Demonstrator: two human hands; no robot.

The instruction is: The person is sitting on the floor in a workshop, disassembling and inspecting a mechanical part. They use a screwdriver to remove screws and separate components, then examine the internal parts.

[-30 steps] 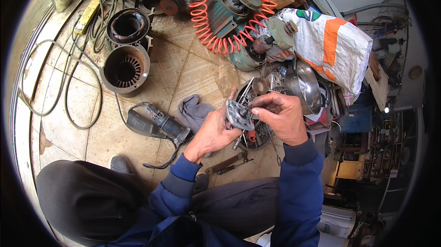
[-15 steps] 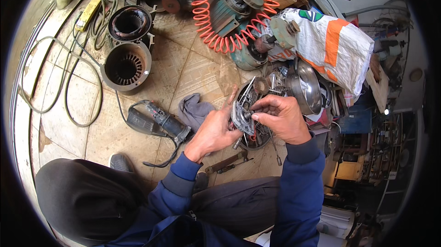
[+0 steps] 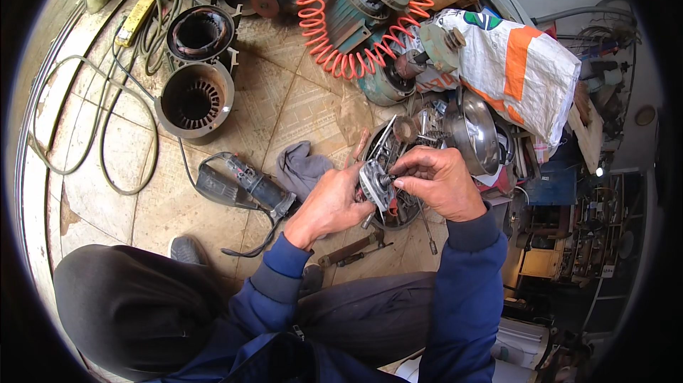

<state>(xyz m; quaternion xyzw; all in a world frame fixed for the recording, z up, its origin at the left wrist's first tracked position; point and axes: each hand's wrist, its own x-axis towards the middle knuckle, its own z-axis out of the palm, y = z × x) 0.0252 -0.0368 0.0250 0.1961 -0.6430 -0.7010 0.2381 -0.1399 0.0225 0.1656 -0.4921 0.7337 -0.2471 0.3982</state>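
Over a round pan of tools and metal parts (image 3: 411,119), my left hand (image 3: 329,203) grips a grey metal end plate (image 3: 374,189), its thumb along the lower side. My right hand (image 3: 439,182) pinches the small shaft-like piece (image 3: 386,179) at the plate's centre; what exactly lies between those fingertips is partly hidden. A grey rag (image 3: 302,168) lies left of the pan, and a power tool (image 3: 257,187) with a cord rests further left. A hammer (image 3: 345,251) lies on the floor below my hands.
Two motor housings (image 3: 196,102) stand at upper left, beside coiled cables and a yellow power strip (image 3: 135,21). Motors, an orange coiled hose (image 3: 320,48), a white sack (image 3: 526,77) and a steel bowl (image 3: 475,134) crowd the back. Shelving with clutter (image 3: 548,255) is at right.
The end plate has tilted from facing more upward to a steeper angle. Both hands have shifted slightly, with the right fingers still at the plate's centre.
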